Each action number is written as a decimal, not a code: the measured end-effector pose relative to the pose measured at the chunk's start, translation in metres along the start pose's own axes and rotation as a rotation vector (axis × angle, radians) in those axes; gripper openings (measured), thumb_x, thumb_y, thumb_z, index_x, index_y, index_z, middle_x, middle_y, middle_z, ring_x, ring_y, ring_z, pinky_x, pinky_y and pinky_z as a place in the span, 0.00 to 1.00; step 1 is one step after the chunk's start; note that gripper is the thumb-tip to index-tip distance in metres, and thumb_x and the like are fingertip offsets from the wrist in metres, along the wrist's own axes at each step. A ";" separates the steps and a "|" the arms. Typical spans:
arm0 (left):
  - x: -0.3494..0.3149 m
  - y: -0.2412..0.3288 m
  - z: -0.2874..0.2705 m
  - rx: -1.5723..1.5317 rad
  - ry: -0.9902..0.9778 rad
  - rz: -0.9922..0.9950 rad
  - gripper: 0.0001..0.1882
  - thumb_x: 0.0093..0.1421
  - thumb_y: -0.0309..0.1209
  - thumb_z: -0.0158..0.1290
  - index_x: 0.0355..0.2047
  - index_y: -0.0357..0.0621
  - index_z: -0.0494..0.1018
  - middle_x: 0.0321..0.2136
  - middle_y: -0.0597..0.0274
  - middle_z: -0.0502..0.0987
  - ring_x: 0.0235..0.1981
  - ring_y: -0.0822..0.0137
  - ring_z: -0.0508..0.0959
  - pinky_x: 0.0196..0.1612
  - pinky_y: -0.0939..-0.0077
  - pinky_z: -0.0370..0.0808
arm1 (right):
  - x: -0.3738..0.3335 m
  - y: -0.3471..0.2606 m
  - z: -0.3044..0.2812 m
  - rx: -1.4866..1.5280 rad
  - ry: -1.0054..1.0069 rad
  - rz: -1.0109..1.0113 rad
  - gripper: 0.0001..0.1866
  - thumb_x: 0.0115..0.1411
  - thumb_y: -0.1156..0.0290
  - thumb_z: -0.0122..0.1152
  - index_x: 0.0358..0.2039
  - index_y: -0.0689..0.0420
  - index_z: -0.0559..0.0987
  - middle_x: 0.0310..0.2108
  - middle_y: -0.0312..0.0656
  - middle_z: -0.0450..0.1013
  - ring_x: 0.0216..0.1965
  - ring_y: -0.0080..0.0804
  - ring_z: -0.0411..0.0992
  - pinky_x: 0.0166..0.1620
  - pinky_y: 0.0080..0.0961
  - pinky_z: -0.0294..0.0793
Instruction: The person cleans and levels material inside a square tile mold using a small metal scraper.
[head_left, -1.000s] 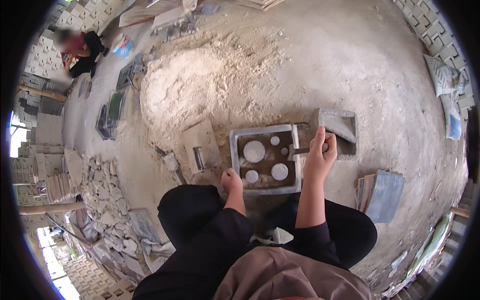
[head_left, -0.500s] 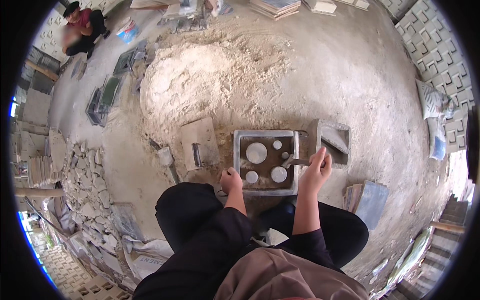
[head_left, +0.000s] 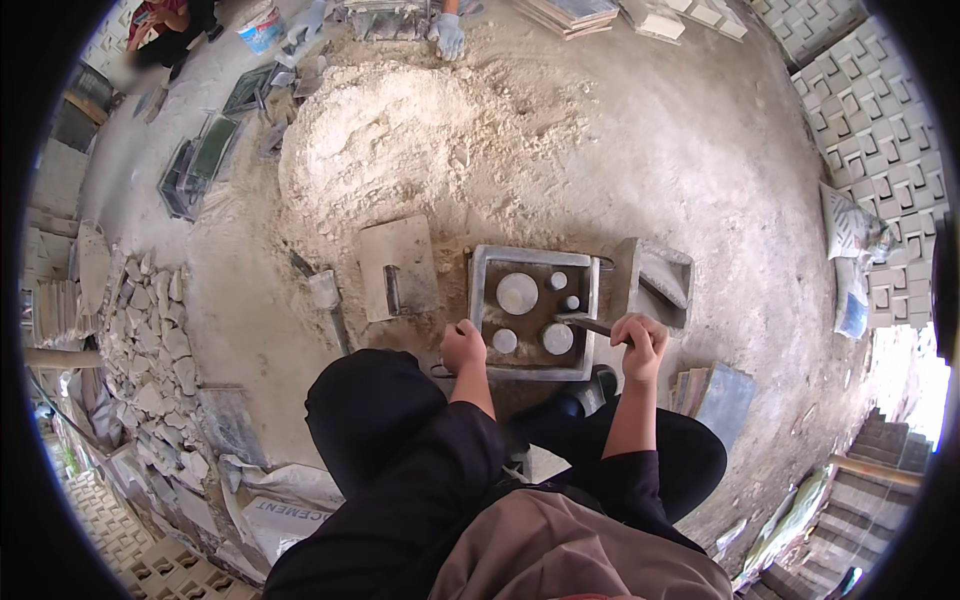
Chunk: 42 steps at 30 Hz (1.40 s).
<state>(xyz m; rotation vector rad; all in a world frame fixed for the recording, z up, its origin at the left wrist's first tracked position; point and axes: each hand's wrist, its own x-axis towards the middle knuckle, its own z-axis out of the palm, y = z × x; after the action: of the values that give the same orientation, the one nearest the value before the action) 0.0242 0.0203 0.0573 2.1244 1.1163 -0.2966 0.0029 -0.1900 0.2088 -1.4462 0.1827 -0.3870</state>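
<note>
A square metal mould frame (head_left: 590, 335) lies on the floor before me, with brown material inside and several round pale discs, the largest disc (head_left: 517, 293) at its upper left. My right hand (head_left: 642, 343) is closed round the dark handle (head_left: 600, 327) of a small trowel-like tool, beyond the frame's right side. The tool's narrow tip reaches over the frame, just above the lower right disc (head_left: 557, 339). At the frame's left side my left hand (head_left: 463, 347) is closed; its fingers hide whatever they grip.
A board with a handle (head_left: 415, 265) and a mallet-like tool (head_left: 324, 290) lie left of the frame. A grey trough (head_left: 630, 285) stands right, a powder heap (head_left: 400, 140) beyond. Another person's gloved hand (head_left: 447, 36) is at the far edge; one person (head_left: 165, 25) sits far left.
My right hand has shifted a little right and turned over more, knuckles up, with the tool. The left hand stays by the frame. Another person's gloved hands now show at the far edge.
</note>
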 end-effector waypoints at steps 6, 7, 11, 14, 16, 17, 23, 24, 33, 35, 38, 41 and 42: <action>0.006 0.000 0.000 0.015 -0.009 -0.002 0.19 0.52 0.44 0.37 0.28 0.43 0.72 0.27 0.48 0.76 0.32 0.45 0.74 0.37 0.51 0.69 | -0.012 -0.013 0.027 0.227 0.452 -0.129 0.14 0.44 0.77 0.39 0.05 0.57 0.54 0.06 0.35 0.51 0.10 0.21 0.45 0.19 0.20 0.54; 0.004 -0.003 0.000 0.028 -0.018 0.009 0.19 0.52 0.44 0.37 0.28 0.43 0.72 0.28 0.48 0.76 0.33 0.45 0.74 0.37 0.51 0.69 | -0.019 -0.014 0.027 0.168 0.446 -0.206 0.14 0.44 0.76 0.40 0.05 0.56 0.53 0.07 0.35 0.52 0.11 0.22 0.47 0.23 0.23 0.59; 0.000 -0.001 0.001 0.035 -0.043 0.001 0.19 0.53 0.44 0.37 0.29 0.43 0.72 0.29 0.48 0.76 0.33 0.45 0.74 0.38 0.51 0.68 | -0.041 0.017 0.034 0.053 0.179 -0.263 0.14 0.45 0.76 0.37 0.07 0.56 0.52 0.08 0.35 0.51 0.13 0.23 0.49 0.32 0.30 0.64; 0.001 -0.005 0.000 0.047 -0.029 -0.008 0.19 0.53 0.44 0.37 0.29 0.43 0.71 0.29 0.47 0.75 0.33 0.45 0.74 0.38 0.51 0.68 | -0.037 0.011 0.033 0.008 0.222 -0.276 0.14 0.46 0.76 0.37 0.07 0.56 0.52 0.08 0.34 0.51 0.13 0.22 0.49 0.35 0.30 0.64; 0.002 -0.005 -0.002 0.045 -0.002 0.011 0.19 0.53 0.44 0.36 0.29 0.43 0.71 0.29 0.47 0.75 0.33 0.45 0.74 0.38 0.51 0.68 | -0.031 -0.003 0.032 0.009 0.240 -0.328 0.15 0.48 0.75 0.37 0.07 0.54 0.52 0.08 0.34 0.50 0.12 0.21 0.50 0.40 0.32 0.64; 0.001 -0.004 -0.003 0.041 -0.011 0.006 0.19 0.53 0.44 0.36 0.29 0.43 0.71 0.29 0.47 0.75 0.33 0.45 0.74 0.38 0.51 0.68 | -0.028 -0.008 0.034 0.037 0.236 -0.348 0.15 0.48 0.74 0.36 0.07 0.54 0.52 0.08 0.33 0.50 0.12 0.21 0.50 0.41 0.33 0.64; -0.001 0.003 0.001 0.010 -0.027 0.007 0.19 0.53 0.43 0.36 0.29 0.42 0.71 0.29 0.46 0.75 0.33 0.43 0.73 0.38 0.51 0.68 | -0.020 0.017 0.044 -0.030 0.256 -0.308 0.17 0.52 0.73 0.35 0.07 0.53 0.52 0.07 0.32 0.47 0.12 0.19 0.46 0.46 0.36 0.64; 0.002 0.003 0.000 0.017 -0.024 0.013 0.19 0.53 0.43 0.36 0.29 0.42 0.71 0.29 0.46 0.75 0.33 0.43 0.73 0.38 0.51 0.68 | -0.018 0.014 0.044 0.010 0.314 -0.298 0.18 0.53 0.73 0.35 0.07 0.53 0.52 0.07 0.32 0.47 0.12 0.19 0.46 0.46 0.35 0.64; -0.001 -0.002 0.000 0.022 -0.001 0.042 0.19 0.53 0.43 0.37 0.28 0.42 0.71 0.28 0.46 0.75 0.33 0.45 0.74 0.38 0.51 0.68 | -0.029 0.037 0.060 -0.235 0.300 -0.227 0.11 0.54 0.75 0.47 0.15 0.64 0.66 0.13 0.33 0.60 0.17 0.16 0.56 0.19 0.19 0.53; -0.001 -0.002 -0.001 0.020 -0.010 0.023 0.19 0.53 0.43 0.37 0.28 0.43 0.71 0.28 0.47 0.75 0.33 0.45 0.74 0.38 0.51 0.68 | -0.023 0.026 0.056 -0.270 -0.032 -0.179 0.14 0.51 0.74 0.50 0.11 0.63 0.64 0.11 0.33 0.59 0.15 0.16 0.56 0.18 0.20 0.51; 0.000 -0.001 -0.003 0.001 -0.024 0.001 0.19 0.54 0.43 0.37 0.29 0.44 0.71 0.29 0.48 0.75 0.33 0.46 0.74 0.38 0.51 0.68 | 0.008 0.016 0.035 -0.367 -0.405 -0.059 0.16 0.49 0.73 0.51 0.08 0.62 0.63 0.08 0.32 0.57 0.13 0.17 0.54 0.17 0.21 0.50; 0.000 -0.001 0.000 -0.010 -0.024 0.011 0.18 0.54 0.43 0.37 0.29 0.44 0.71 0.28 0.48 0.75 0.33 0.46 0.74 0.38 0.51 0.68 | 0.028 0.019 0.038 -0.214 -0.198 -0.055 0.17 0.50 0.73 0.50 0.08 0.62 0.62 0.08 0.32 0.57 0.12 0.17 0.54 0.16 0.21 0.48; -0.002 -0.002 0.000 -0.005 -0.025 0.008 0.18 0.53 0.43 0.37 0.29 0.44 0.71 0.28 0.48 0.75 0.33 0.46 0.74 0.38 0.51 0.68 | 0.028 0.017 0.036 -0.214 -0.107 -0.035 0.17 0.51 0.73 0.50 0.07 0.62 0.62 0.08 0.31 0.57 0.12 0.17 0.54 0.16 0.20 0.48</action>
<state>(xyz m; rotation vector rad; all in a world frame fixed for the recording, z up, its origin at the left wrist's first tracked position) 0.0219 0.0197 0.0574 2.1146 1.0930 -0.3153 0.0435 -0.1657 0.1990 -1.6789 0.1154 -0.3247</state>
